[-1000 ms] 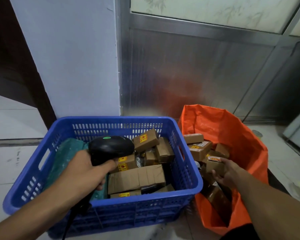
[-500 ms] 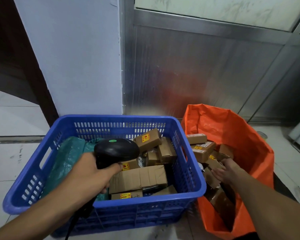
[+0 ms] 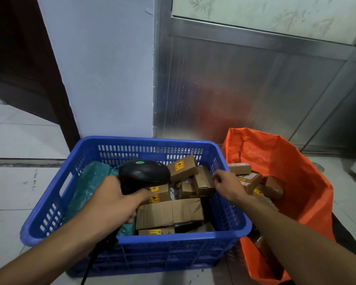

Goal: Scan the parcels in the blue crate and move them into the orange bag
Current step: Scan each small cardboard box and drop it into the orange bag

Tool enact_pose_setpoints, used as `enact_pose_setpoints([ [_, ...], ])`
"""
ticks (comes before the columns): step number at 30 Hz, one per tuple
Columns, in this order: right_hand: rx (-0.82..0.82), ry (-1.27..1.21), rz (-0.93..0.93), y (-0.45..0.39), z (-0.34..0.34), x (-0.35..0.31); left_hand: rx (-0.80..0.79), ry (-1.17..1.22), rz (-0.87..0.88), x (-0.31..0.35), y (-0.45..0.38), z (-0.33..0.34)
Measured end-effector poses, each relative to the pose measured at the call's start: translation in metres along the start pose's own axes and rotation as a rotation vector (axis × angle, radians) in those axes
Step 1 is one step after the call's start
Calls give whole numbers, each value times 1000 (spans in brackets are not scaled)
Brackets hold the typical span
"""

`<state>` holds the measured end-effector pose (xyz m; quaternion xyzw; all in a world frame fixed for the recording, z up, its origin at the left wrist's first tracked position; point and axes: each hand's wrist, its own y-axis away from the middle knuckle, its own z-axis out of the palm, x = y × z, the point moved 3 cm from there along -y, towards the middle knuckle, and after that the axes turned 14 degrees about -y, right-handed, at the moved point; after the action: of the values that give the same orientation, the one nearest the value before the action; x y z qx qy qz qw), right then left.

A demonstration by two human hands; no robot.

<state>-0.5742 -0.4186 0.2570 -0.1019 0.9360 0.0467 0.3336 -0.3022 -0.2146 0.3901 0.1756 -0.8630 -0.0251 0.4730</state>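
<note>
Head view: left hand [image 3: 113, 199] grips scanner [image 3: 144, 173]; right hand [image 3: 227, 185] fingers loosely curled, empty.

Left hand [image 3: 111, 199] gripping — right hand [image 3: 227, 187] forward, fingers [image 3: 215, 177] loosely curled.

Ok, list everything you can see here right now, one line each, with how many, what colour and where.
crate: one, blue, on the floor, centre.
bag: one, orange, on the floor, right of the crate, open.
boxes in the crate: several, brown cardboard, some with yellow stickers; exact count unclear.
boxes in the bag: several, brown cardboard; exact count unclear.
plastic wrap: one bundle, green, left side of the crate.
scanner: one, black, green dot on top, above the crate.
floor: pale tiles.
wall: pale blue, behind the crate.
panel: silver metal, behind the bag.
left hand: grips the scanner's handle.
right hand: over the crate's right edge, fingers loosely curled at a box; grip unclear.
</note>
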Motion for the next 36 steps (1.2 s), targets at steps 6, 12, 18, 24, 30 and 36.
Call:
enact_pose_setpoints([
  [6, -590, 249, 204, 7, 62, 17, 38, 25, -35, -4, -2, -12],
  [12, -614, 320, 208, -2, 88, 15, 58, 39, -49, -12, -8, -19],
  [18, -667, 571, 50, -10, 126, 9, 43, 22, -58, -14, -8, -20],
  [24, -626, 710, -4, -29, 156, 24, 16, 27, -86, -19, -9, -20],
  [30, -609, 806, 20, -31, 162, 47, -4, 11, -105, -18, -14, -22],
  [36, -602, 867, 31, -19, 175, 48, 4, -16, -119, -16, -20, -21],
])
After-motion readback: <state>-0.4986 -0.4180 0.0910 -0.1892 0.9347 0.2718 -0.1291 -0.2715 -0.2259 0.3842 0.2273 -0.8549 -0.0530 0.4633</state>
